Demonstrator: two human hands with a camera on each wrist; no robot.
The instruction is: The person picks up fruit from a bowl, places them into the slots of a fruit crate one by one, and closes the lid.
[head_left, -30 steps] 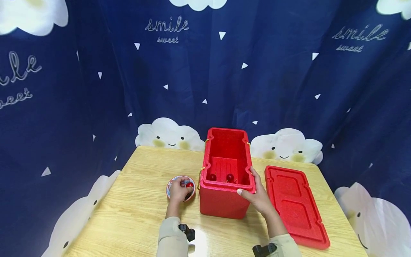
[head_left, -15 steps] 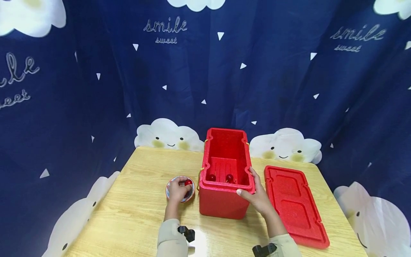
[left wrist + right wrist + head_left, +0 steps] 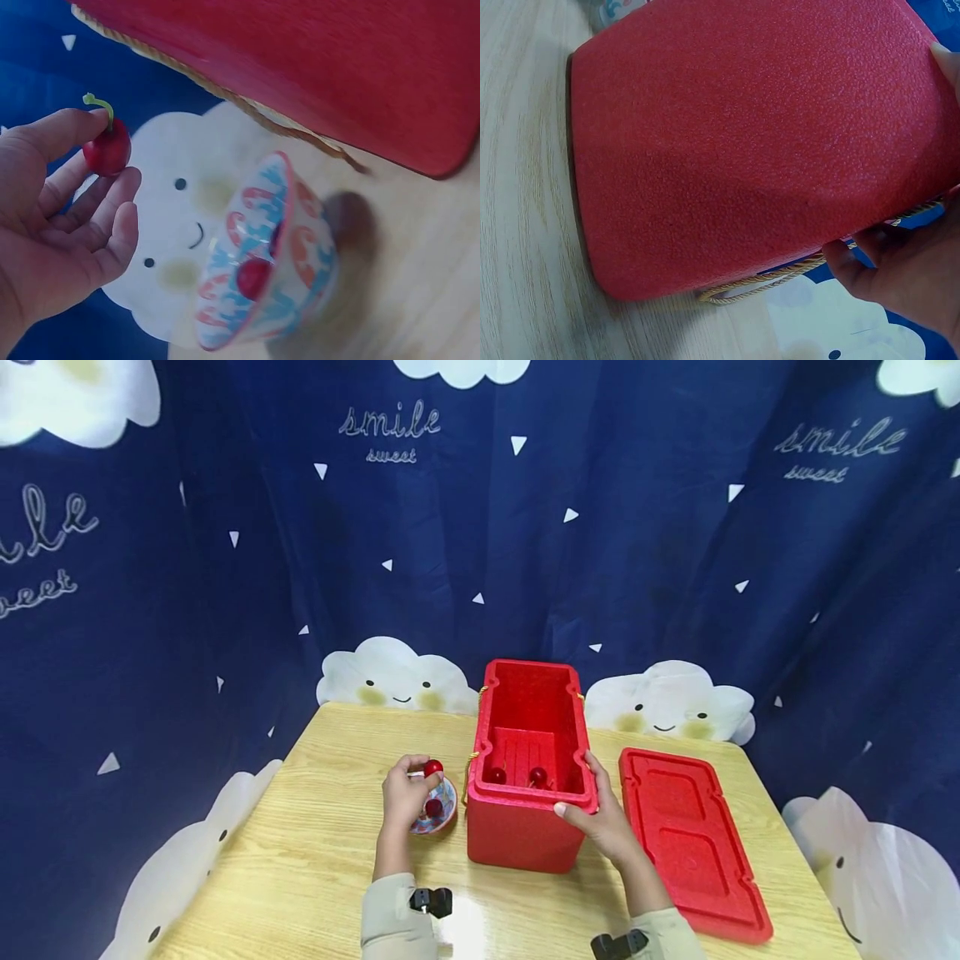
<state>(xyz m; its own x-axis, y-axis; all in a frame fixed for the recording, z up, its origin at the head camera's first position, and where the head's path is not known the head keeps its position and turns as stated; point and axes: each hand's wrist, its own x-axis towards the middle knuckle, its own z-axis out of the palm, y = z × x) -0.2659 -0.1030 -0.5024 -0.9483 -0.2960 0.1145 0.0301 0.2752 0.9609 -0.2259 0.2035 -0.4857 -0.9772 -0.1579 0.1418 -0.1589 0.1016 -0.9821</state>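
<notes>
A red cherry (image 3: 432, 768) with a green stem is pinched between the thumb and fingers of my left hand (image 3: 402, 797), raised over the patterned bowl's left side. In the left wrist view the pinched cherry (image 3: 107, 150) shows its curved stem. The bowl (image 3: 307, 244) holds more cherries, one plainly visible (image 3: 433, 808). To its right stands an open red foam box (image 3: 521, 839), with two cherries near its front end, left (image 3: 497, 775) and right (image 3: 537, 776). My right hand (image 3: 606, 818) grips the box's front right corner, thumb on the front and fingers along the side.
A red foam lid (image 3: 693, 843) lies flat on the wooden table (image 3: 300, 860), right of the box. Yellow cord (image 3: 780, 276) hangs along the box's sides. A dark blue curtain (image 3: 435, 527) with clouds surrounds the table's back and sides.
My left hand has lifted a cherry out of the bowl and moved up and slightly left, uncovering another cherry inside. My right hand stays on the box.
</notes>
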